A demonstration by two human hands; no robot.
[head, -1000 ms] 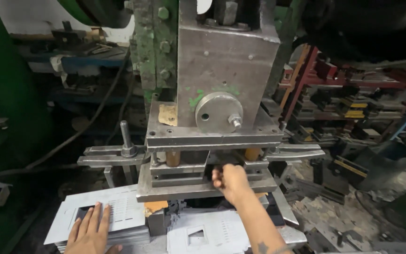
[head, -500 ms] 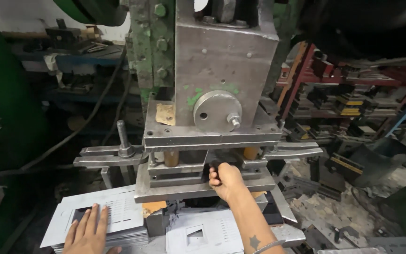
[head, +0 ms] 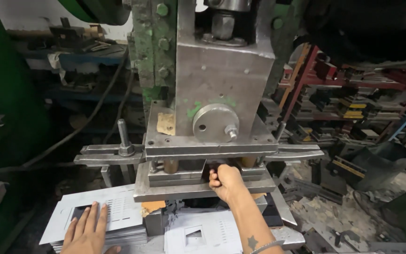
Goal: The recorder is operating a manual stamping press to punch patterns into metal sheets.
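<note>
Workshop press bench: stack of punched sheets (head: 113, 218) lies flat, long axis left-right. Left hand (head: 86, 233) rests palm-down, fingers spread, on it. Right hand (head: 225, 181), arm extended, fist closed inside the die gap (head: 198, 174); contents hidden.

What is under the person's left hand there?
The left hand lies flat on the top sheet of a stack of punched grey metal sheets, showing slots and a dark cutout. The hand and the frame edge hide the stack's near end.

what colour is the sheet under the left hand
Pale grey metal sheet with dark punched slots, under the left hand; only the head view shows it.
</note>
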